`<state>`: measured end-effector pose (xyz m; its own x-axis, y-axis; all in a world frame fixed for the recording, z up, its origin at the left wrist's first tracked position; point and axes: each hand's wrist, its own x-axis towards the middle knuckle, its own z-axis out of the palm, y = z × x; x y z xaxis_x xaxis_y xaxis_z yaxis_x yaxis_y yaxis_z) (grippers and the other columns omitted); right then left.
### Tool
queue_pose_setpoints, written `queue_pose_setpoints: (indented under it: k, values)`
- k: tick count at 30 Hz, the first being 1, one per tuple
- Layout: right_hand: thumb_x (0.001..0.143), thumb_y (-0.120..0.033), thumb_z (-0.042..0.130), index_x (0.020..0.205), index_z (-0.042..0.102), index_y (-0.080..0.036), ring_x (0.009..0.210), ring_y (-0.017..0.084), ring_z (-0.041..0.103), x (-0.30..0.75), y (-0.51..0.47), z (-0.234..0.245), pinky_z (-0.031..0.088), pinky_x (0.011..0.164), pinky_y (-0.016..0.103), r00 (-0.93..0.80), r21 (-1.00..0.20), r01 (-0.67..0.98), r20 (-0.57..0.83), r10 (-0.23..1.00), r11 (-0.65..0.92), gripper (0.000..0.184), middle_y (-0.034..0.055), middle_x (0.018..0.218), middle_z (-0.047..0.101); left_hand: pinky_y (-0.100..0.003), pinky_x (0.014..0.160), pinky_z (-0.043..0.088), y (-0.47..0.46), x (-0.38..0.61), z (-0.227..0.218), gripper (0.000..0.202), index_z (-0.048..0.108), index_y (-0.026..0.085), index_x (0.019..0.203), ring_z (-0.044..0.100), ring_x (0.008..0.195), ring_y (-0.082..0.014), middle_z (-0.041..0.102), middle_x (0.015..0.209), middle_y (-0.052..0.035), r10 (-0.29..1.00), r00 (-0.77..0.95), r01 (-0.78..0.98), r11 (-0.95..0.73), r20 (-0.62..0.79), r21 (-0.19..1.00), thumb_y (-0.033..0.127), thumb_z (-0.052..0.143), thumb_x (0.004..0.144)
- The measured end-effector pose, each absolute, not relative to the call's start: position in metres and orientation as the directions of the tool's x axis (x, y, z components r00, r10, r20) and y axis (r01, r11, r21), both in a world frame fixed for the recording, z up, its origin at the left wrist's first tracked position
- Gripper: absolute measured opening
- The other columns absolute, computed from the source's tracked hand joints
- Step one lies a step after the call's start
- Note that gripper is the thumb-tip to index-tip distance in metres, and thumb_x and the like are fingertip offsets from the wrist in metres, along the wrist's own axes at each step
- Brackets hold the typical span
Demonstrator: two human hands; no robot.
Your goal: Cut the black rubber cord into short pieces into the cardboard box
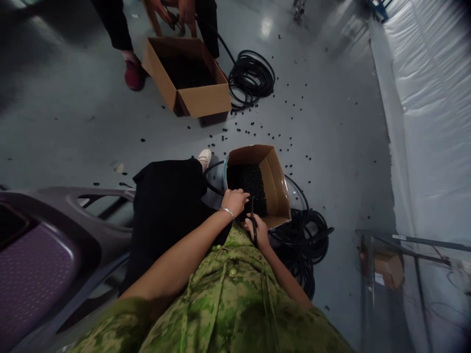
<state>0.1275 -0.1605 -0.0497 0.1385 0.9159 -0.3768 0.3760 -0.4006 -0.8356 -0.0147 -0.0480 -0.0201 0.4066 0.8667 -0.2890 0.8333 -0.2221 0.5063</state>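
My left hand [235, 202], with a bracelet at the wrist, is closed over the near edge of an open cardboard box [278, 189]. It grips a black hose [209, 182] that loops in from the box's left side. Just to the right, my right hand [260, 231] is closed around slim black scissors [253, 223], whose blades are hard to make out. Both hands are close together, above the box's near side. Small black pieces [252, 181] cover the box's bottom.
Coiled black hose [316, 228] lies right of my box. Opposite, a co-worker's hands [180, 12] work above another cardboard box [208, 100], beside a hose coil [253, 73]. Small black rings are scattered over the floor. A purple-seated chair [44, 269] stands left, a metal-framed rack [415, 247] right.
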Motion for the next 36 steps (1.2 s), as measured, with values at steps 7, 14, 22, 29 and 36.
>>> queue_pose_setpoints:
  k: [7, 14, 22, 29, 36]
  values:
    - [0.084, -0.052, 0.058, 0.108, 0.067, -0.018, 0.059, 0.017, 0.063, 0.128, -0.160, -0.049, 0.050, 0.059, 0.026, 0.135, -0.841, 0.382, -0.359, 0.923, -0.383, 0.042, 0.0016, 0.068, 0.067, -0.039, 0.086, 0.035, -0.048, -0.015, -0.021, 0.029, 0.071, 0.027, 0.112, 0.061, 0.102, -0.0238, 0.067, 0.106, -0.0079, 0.863, 0.415, 0.829, -0.228, -0.287, 0.511, 0.027, 0.049, 0.095]
    - [0.085, -0.052, 0.057, 0.107, 0.067, -0.017, 0.056, 0.015, 0.059, 0.128, -0.161, -0.051, 0.047, 0.056, 0.025, 0.145, -0.833, 0.410, -0.343, 0.928, -0.372, 0.043, 0.0004, 0.065, 0.064, -0.039, 0.085, 0.036, -0.048, -0.015, -0.019, 0.030, 0.071, 0.028, 0.113, 0.061, 0.102, -0.0233, 0.068, 0.106, -0.0078, 0.851, 0.433, 0.835, -0.253, -0.299, 0.489, 0.027, 0.048, 0.095]
    - [0.085, -0.054, 0.055, 0.105, 0.069, -0.018, 0.057, 0.016, 0.060, 0.126, -0.161, -0.052, 0.047, 0.058, 0.025, 0.160, -0.818, 0.445, -0.329, 0.931, -0.365, 0.044, -0.0002, 0.063, 0.064, -0.038, 0.084, 0.038, -0.047, -0.015, -0.021, 0.030, 0.072, 0.027, 0.114, 0.062, 0.102, -0.0227, 0.069, 0.106, -0.0073, 0.846, 0.429, 0.841, -0.246, -0.317, 0.482, 0.027, 0.048, 0.095]
    - [0.086, -0.051, 0.053, 0.099, 0.068, -0.020, 0.056, 0.016, 0.058, 0.126, -0.160, -0.055, 0.046, 0.057, 0.024, 0.156, -0.805, 0.489, -0.298, 0.942, -0.336, 0.037, -0.0018, 0.061, 0.062, -0.034, 0.086, 0.041, -0.044, -0.015, -0.026, 0.028, 0.071, 0.030, 0.115, 0.064, 0.104, -0.0218, 0.070, 0.108, -0.0053, 0.846, 0.409, 0.830, -0.188, -0.343, 0.526, 0.029, 0.051, 0.095]
    - [0.082, -0.048, 0.055, 0.093, 0.067, -0.018, 0.053, 0.014, 0.053, 0.121, -0.157, -0.060, 0.045, 0.055, 0.023, 0.158, -0.848, 0.422, -0.280, 0.947, -0.321, 0.035, -0.0015, 0.060, 0.059, -0.030, 0.088, 0.045, -0.041, -0.013, -0.031, 0.031, 0.072, 0.030, 0.118, 0.066, 0.101, -0.0198, 0.070, 0.111, -0.0047, 0.843, 0.390, 0.836, -0.155, -0.371, 0.526, 0.029, 0.051, 0.095]
